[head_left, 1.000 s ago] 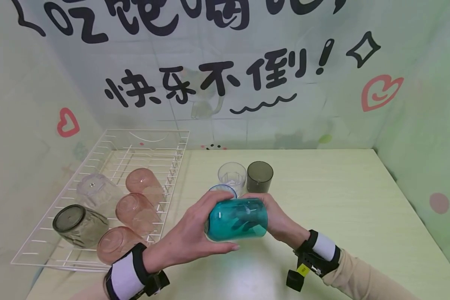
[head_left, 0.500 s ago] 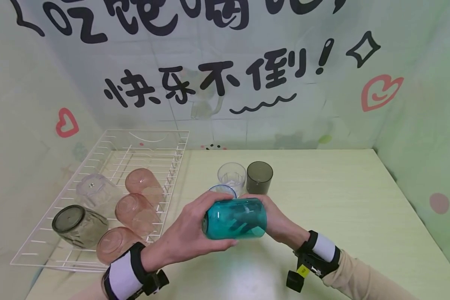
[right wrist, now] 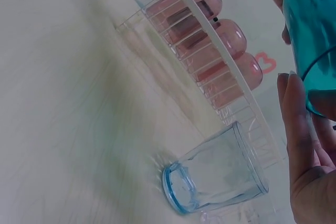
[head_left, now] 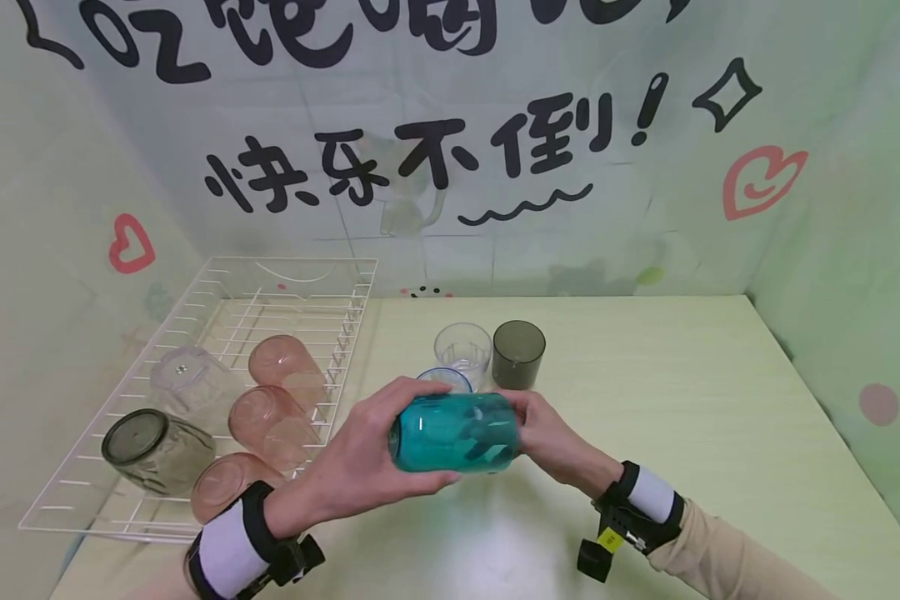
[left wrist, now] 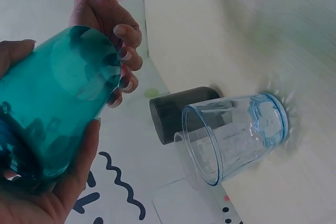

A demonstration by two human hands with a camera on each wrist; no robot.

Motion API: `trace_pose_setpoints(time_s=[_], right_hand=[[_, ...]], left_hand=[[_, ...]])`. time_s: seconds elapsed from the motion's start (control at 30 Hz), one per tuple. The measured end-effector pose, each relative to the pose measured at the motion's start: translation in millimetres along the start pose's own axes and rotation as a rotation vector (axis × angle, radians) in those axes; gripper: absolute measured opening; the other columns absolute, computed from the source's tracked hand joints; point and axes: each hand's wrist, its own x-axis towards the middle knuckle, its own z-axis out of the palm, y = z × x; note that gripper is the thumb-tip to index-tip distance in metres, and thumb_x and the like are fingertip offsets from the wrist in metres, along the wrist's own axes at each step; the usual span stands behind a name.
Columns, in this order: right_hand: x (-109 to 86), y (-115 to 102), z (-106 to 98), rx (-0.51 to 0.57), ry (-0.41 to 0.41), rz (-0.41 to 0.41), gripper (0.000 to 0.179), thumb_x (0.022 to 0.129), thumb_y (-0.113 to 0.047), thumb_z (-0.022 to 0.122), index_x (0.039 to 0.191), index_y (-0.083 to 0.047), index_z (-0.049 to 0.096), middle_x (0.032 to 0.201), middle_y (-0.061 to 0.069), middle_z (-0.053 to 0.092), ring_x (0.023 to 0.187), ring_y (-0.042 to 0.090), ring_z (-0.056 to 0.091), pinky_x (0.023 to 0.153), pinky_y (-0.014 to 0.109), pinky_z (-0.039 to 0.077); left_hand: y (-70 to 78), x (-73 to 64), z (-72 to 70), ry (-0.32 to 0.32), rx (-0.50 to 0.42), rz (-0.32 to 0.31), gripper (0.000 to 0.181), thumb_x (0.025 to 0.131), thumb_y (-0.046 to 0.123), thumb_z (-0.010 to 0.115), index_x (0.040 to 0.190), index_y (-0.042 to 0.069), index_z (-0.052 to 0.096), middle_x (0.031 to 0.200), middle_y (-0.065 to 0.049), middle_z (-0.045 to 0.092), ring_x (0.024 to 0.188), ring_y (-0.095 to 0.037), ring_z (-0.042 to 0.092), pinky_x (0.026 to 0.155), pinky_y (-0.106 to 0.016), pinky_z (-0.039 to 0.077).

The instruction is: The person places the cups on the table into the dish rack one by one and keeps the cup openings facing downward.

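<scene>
A teal drinking glass [head_left: 453, 433] lies on its side in the air above the table, its base toward the left. My left hand [head_left: 360, 458] grips it near the base, with the thumb and fingers on opposite sides. At the open end, my right hand [head_left: 558, 433] pinches the rim; its fingertips [left wrist: 125, 55] show beside the rim in the left wrist view. In the right wrist view the teal glass [right wrist: 310, 30] is partly cut off by the frame edge. Just behind it stands an upright clear glass with a blue rim [left wrist: 236, 135].
A clear glass [head_left: 462, 346] and a grey glass [head_left: 519, 354] stand upright farther back. At left, a white wire rack [head_left: 311, 265] holds several upturned or tilted glasses: pink [head_left: 270, 421], clear [head_left: 195, 387] and smoky grey [head_left: 157, 450]. A printed backdrop closes off the table's rear.
Both hands and the teal glass have shifted slightly left and up. The glass's open end has moved left relative to my right hand. The other glasses stay put.
</scene>
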Motion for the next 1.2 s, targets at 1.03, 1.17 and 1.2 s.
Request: trace_pose_setpoints(time_s=[1.03,1.17,1.2], right_hand=[[-9.5,13,-13,-0.314,0.081,-0.011,0.015,0.087,0.004,0.056,0.102,0.005,0.061,0.085,0.011,0.065,0.072,0.038,0.065,0.058,0.041,0.052],[-10.3,14,-12,-0.385,0.092,-0.024,0.012,0.087,0.002,0.058,0.099,0.003,0.062,0.082,0.007,0.065,0.068,0.027,0.066,0.056,0.037,0.052],[-10.4,14,-12,-0.406,0.096,-0.027,0.011,0.087,0.001,0.058,0.098,0.002,0.062,0.081,0.006,0.064,0.066,0.024,0.065,0.056,0.037,0.052]], left_hand=[[-12.9,-8.3,-86.6,0.134,0.409,-0.023,0.080,0.059,0.018,0.089,0.128,0.003,0.050,0.120,-0.013,0.055,0.102,-0.034,0.055,0.075,-0.049,0.050],[-16.1,-9.6,-95.9,0.142,0.431,-0.046,0.080,0.060,0.016,0.089,0.128,0.003,0.049,0.119,-0.015,0.054,0.100,-0.036,0.056,0.072,-0.050,0.050],[-17.2,-9.6,-98.2,0.149,0.442,-0.045,0.080,0.060,0.016,0.089,0.127,0.003,0.049,0.119,-0.015,0.054,0.100,-0.036,0.056,0.072,-0.050,0.050]])
